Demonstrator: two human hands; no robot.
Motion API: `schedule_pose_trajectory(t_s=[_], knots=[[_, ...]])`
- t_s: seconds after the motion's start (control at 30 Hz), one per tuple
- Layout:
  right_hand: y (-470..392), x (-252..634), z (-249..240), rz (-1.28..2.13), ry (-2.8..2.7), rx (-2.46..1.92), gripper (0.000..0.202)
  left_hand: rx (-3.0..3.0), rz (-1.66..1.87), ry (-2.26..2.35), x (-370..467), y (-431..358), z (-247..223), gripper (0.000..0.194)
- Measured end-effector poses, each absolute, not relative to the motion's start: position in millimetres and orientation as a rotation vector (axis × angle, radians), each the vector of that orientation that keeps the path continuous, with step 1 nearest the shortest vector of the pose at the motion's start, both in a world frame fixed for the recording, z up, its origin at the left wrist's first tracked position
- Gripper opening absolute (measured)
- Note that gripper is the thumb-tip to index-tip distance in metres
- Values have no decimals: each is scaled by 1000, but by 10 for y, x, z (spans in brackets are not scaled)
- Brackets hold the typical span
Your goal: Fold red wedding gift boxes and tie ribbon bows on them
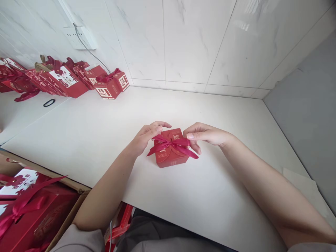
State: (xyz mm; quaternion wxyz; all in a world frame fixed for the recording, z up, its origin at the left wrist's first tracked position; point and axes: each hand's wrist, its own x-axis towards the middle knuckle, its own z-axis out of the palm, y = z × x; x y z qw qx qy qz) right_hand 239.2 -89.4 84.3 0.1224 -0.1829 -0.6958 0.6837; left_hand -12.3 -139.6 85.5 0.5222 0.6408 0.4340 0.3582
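Note:
A small red gift box (172, 159) with gold print sits on the white table, near the middle of the view. A crimson ribbon (170, 143) is tied in a bow across its top. At the box's left side, my left hand (150, 134) has its thumb and fingertips on the left loop of the ribbon, with the index finger stretched along the back. My right hand (201, 135) pinches the right loop between thumb and fingers at the box's right edge. Both ribbon tails hang loose toward the front.
Red gift boxes (109, 85) and red bags (69, 82) line the wall at the back left, near a black band (49, 103). A cardboard carton (76, 203) with red boxes stands at the lower left. A grey panel (304, 91) borders the right side.

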Motion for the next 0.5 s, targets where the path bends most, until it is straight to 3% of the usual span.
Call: schedule_pose_trajectory(t_s=[0.17, 0.33, 0.5], knots=[[-902, 2367, 839, 1977, -2007, -522, 39, 1558, 865, 1032, -135, -1400, 860, 39], [-880, 2347, 777, 1968, -1927, -538, 39, 1586, 819, 1113, -92, -1428, 829, 43], [-965, 2230, 740, 1703, -1860, -658, 47, 1624, 771, 1108, -40, -1451, 813, 34]])
